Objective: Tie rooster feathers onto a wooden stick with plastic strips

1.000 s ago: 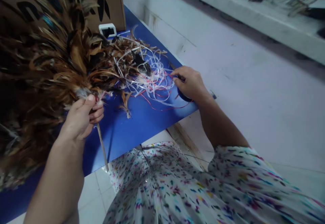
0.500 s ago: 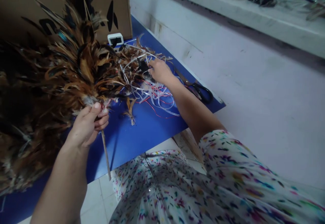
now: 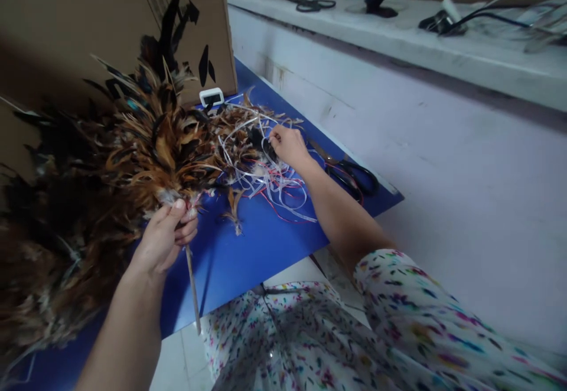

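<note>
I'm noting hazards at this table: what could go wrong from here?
The right hand is beside a tangle of white ribbon and red string; pulling one strand might drag the rest.
The scissors lie close to the right forearm, so a careless sweep could knock them.
The left hand grips a stick below feathers; its lower end reaches toward the patterned clothing and might snag.

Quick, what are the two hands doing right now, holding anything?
Left hand: closed, holding a stick with feathers at its top.
Right hand: partly curled at the ribbon tangle; whether it grips a strand cannot be told.
</note>
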`<state>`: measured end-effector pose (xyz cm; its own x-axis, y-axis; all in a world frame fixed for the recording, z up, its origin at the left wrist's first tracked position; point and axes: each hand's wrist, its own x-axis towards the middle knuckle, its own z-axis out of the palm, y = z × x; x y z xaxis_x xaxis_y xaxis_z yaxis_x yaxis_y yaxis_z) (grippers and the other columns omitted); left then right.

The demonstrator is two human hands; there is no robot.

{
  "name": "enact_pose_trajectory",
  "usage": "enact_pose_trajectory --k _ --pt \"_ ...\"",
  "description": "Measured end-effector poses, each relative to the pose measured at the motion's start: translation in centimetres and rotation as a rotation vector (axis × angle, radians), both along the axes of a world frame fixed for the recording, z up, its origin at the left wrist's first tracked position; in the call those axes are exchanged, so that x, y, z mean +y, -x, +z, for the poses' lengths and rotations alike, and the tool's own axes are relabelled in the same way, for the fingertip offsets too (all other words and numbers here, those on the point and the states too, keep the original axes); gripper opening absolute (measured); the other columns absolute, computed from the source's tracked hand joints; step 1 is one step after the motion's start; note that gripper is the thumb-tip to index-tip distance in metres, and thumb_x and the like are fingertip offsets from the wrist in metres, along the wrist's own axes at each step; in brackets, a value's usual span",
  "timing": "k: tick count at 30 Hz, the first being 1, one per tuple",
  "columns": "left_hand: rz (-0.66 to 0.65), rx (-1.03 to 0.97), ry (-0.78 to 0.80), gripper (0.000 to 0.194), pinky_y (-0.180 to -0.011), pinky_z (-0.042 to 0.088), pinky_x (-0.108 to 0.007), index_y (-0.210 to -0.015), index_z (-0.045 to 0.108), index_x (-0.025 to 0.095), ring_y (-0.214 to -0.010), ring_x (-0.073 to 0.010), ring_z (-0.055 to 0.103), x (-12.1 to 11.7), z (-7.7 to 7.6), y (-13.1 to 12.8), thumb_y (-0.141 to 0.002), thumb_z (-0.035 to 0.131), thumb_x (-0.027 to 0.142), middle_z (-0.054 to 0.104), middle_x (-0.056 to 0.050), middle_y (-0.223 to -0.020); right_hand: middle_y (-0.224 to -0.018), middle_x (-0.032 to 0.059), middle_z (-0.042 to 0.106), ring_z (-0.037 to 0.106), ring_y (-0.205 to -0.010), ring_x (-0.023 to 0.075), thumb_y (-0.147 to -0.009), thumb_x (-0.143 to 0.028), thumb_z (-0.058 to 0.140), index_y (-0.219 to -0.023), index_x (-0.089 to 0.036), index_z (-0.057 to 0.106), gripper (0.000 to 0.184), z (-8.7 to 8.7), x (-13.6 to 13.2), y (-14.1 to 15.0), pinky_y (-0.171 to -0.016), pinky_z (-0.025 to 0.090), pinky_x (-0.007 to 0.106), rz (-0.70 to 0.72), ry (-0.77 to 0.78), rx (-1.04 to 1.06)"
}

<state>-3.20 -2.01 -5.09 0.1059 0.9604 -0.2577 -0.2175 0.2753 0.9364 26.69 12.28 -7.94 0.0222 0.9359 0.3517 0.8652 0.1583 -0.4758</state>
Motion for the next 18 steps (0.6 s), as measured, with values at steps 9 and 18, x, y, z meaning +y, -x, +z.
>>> enact_pose_trajectory --k 9,18 --pt "0.016 0.042 0.014 0.051 -0.036 0.023 -0.012 -0.069 0.043 0.016 -0.041 -0.0001 0.028 0.1 0.0 0.1 -0.068 0.085 0.046 0.039 0.009 -0.06 -0.096 0.0101 0.074 0.068 -0.09 0.0241 -0.096 -0.018 0.043 -0.105 -0.017 0.069 0.028 0.6 -1.6 2.7 -0.086 0.047 0.038 0.089 0.027 -0.237" --pt "0.043 0.077 0.035 0.05 -0.037 0.024 -0.012 -0.067 0.041 0.016 -0.041 -0.0003 0.028 0.2 -0.1 0.3 -0.072 0.082 0.044 0.037 0.008 -0.058 -0.102 0.0091 0.075 0.068 -0.094 0.0243 -0.1 -0.021 0.033 -0.113 -0.02 0.064 0.034 1.4 -2.7 3.7 -0.089 0.046 0.039 0.162 0.037 -0.39"
